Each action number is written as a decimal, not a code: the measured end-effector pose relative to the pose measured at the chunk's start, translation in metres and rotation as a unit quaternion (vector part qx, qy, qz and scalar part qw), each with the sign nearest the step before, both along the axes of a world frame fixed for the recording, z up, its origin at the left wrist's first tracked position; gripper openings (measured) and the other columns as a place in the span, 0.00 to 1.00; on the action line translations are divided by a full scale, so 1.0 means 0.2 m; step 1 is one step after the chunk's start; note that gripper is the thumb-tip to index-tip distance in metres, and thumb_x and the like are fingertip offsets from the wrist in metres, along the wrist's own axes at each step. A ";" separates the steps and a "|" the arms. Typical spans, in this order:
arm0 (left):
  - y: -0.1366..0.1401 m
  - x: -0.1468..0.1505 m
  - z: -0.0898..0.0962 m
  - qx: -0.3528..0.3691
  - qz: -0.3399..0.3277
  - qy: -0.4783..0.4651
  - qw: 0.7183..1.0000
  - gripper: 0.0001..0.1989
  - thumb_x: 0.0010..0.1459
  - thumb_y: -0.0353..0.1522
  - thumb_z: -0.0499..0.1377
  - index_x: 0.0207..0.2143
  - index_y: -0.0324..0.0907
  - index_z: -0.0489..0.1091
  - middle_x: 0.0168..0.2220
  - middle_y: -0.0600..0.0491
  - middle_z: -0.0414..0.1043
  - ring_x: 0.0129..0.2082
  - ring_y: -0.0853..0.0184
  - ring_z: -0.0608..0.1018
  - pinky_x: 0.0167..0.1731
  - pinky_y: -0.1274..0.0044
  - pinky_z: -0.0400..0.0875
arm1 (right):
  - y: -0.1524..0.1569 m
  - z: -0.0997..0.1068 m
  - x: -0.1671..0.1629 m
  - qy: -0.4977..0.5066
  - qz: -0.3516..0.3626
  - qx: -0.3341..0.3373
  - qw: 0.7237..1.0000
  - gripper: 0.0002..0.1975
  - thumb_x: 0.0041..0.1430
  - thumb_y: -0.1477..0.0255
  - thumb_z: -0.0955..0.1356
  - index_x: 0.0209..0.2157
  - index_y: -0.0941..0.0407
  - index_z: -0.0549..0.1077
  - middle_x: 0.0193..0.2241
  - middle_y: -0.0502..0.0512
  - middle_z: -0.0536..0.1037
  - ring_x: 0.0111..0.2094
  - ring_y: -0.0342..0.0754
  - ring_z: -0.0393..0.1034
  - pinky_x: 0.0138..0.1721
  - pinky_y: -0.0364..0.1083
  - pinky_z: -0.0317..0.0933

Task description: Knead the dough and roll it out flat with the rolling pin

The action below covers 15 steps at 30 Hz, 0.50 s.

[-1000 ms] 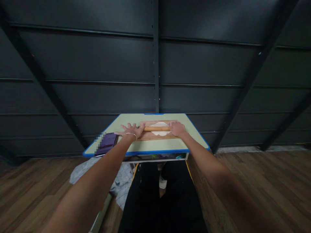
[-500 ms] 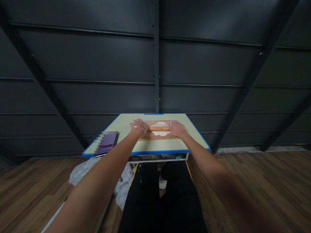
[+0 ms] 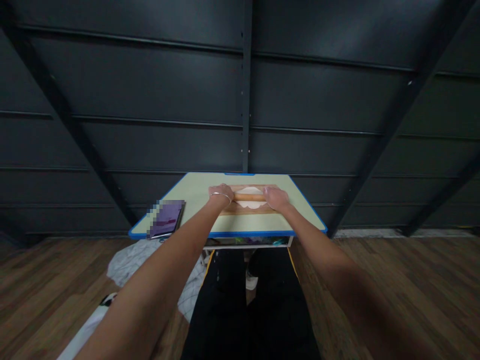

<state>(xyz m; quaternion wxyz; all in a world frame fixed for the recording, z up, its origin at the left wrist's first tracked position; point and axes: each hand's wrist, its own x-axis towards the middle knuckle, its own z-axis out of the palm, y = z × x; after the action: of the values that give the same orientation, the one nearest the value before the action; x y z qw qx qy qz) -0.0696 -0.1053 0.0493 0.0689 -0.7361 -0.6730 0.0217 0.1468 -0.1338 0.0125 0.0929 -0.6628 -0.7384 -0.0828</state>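
A wooden rolling pin (image 3: 249, 197) lies crosswise over a flat, pale sheet of dough (image 3: 250, 204). Beneath the dough is a wooden board (image 3: 247, 211) on the small table. My left hand (image 3: 222, 191), with a bracelet at the wrist, is closed round the pin's left end. Its right end is in the grip of my right hand (image 3: 276, 198). Both hands cover the pin's ends, and the pin hides the middle strip of the dough.
The pale table (image 3: 195, 187) has a blue edge, with a shelf of items below its front. A tablet-like device (image 3: 167, 218) lies at its left, partly pixelated. A dark panelled wall (image 3: 180, 150) rises behind. Light patterned cloth (image 3: 127, 262) lies at lower left.
My left hand has shifted right, closer to my right hand, its fingers now wrapped more tightly. The view has turned slightly. Both hands stay on the rolling pin.
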 end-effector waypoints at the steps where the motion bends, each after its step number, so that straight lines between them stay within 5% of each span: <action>1: 0.00 0.01 -0.01 0.006 -0.009 0.008 1.000 0.24 0.67 0.37 0.50 0.58 0.34 0.72 0.55 0.31 0.74 0.55 0.48 0.77 0.50 0.64 0.70 | 0.00 0.00 0.00 0.002 -0.004 0.005 1.000 0.27 0.76 0.65 0.50 0.56 0.58 0.74 0.57 0.64 0.76 0.58 0.55 0.70 0.55 0.49 0.64; 9: 0.01 0.10 -0.16 0.071 -0.082 -0.040 0.993 0.28 0.70 0.34 0.38 0.54 0.32 0.73 0.50 0.31 0.76 0.50 0.47 0.79 0.50 0.59 0.67 | 0.01 -0.03 0.00 0.007 -0.025 0.008 1.000 0.28 0.76 0.64 0.48 0.54 0.56 0.74 0.53 0.63 0.79 0.51 0.56 0.75 0.51 0.50 0.66; 15: 0.05 0.08 -0.17 0.082 -0.081 -0.063 0.991 0.31 0.71 0.39 0.36 0.52 0.30 0.73 0.50 0.32 0.77 0.49 0.48 0.79 0.51 0.61 0.66 | 0.01 -0.01 0.00 0.010 -0.013 0.013 1.000 0.30 0.76 0.64 0.48 0.53 0.58 0.75 0.53 0.64 0.79 0.55 0.56 0.73 0.54 0.50 0.65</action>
<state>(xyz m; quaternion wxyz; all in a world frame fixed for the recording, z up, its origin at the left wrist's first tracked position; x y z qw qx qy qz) -0.0532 -0.0962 0.0155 0.0875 -0.7801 -0.6135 -0.0857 0.1465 -0.1324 0.0101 0.1083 -0.6716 -0.7278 -0.0871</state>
